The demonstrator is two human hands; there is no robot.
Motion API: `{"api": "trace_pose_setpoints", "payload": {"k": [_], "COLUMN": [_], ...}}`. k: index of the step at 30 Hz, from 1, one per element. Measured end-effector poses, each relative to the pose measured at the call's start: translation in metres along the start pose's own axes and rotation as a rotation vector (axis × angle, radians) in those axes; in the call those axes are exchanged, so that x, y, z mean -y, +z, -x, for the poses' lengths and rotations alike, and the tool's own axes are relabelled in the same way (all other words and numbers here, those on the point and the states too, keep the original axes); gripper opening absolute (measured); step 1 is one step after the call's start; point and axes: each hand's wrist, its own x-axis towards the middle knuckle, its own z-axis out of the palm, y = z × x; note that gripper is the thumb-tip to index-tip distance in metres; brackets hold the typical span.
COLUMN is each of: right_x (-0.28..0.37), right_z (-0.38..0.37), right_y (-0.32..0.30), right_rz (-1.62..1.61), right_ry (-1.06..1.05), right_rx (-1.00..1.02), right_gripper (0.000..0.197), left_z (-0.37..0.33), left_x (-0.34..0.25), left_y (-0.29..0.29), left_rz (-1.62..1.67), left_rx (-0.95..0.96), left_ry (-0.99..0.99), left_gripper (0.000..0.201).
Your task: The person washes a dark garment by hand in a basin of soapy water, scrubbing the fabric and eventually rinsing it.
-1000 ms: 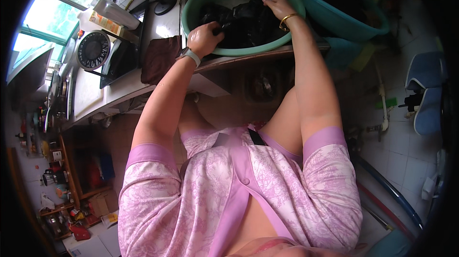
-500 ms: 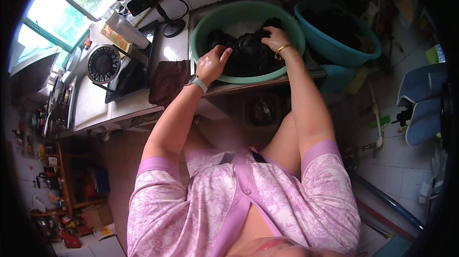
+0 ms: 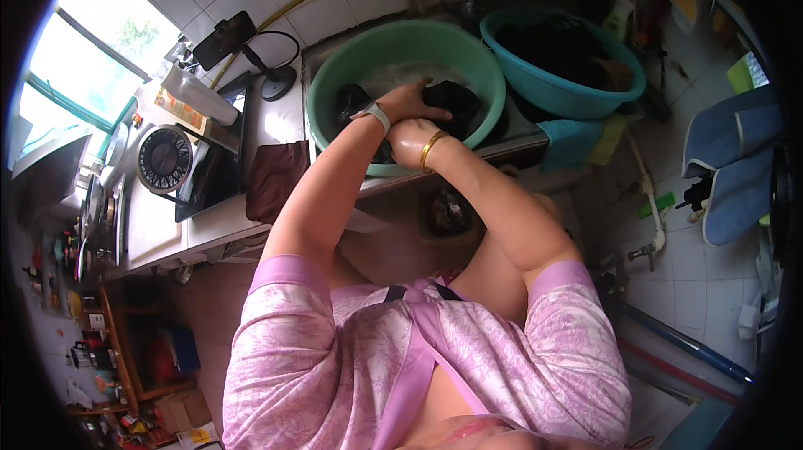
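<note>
Wet black clothing [image 3: 452, 103] lies bunched in a big green basin [image 3: 489, 124] with some sudsy water at its far side. My left hand [image 3: 407, 103], with a pale band at the wrist, reaches over the basin, its thumb and fingers parted around a bunch of the clothing. Just below it, my right hand [image 3: 414, 142], wearing a gold bracelet, is curled near the basin's near rim, against the left wrist. Its fingertips are hidden, with black cloth beside it.
Right of the green basin stands a blue basin [image 3: 535, 103] holding dark clothing. On the left counter are a brown cloth [image 3: 276, 178], a small fan [image 3: 165, 159] and a phone on a stand [image 3: 224, 40]. Blue and yellow cloths hang from the right edge; blue slippers [image 3: 736, 170] are on the wall.
My right hand has come left and nearer, from the far right of the clothing to beside my left wrist. My left hand has moved right, over the clothing. The view has shifted.
</note>
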Motion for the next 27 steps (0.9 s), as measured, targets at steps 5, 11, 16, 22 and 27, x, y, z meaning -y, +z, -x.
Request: {"api": "trace_pose_setpoints", "payload": {"k": [5, 11, 16, 22, 27], "right_x": [-0.024, -0.097, -0.100, -0.127, -0.104], "right_z": [0.007, 0.002, -0.013, -0.054, -0.058], "right_y": [-0.031, -0.027, -0.022, -0.007, -0.015], "right_rz": [-0.331, -0.289, -0.732, -0.831, -1.336], "right_ry": [-0.162, 0.301, 0.346, 0.194, 0.355], "right_rx": [0.141, 0.032, 0.031, -0.435, -0.379], "right_gripper": [0.038, 0.035, 0.047, 0.072, 0.085], "left_z": [-0.013, -0.013, 0.003, -0.008, 0.026], "left_x": [0.021, 0.030, 0.030, -0.009, -0.009], "left_y": [0.004, 0.025, -0.013, -0.057, -0.051], "left_rz": [0.004, -0.053, 0.074, 0.175, 0.213], "left_rx": [0.133, -0.331, -0.653, -0.893, -0.772], "left_ry": [-0.037, -0.054, -0.025, 0.022, 0.040], "left_gripper": [0.064, 0.035, 0.028, 0.032, 0.042]}}
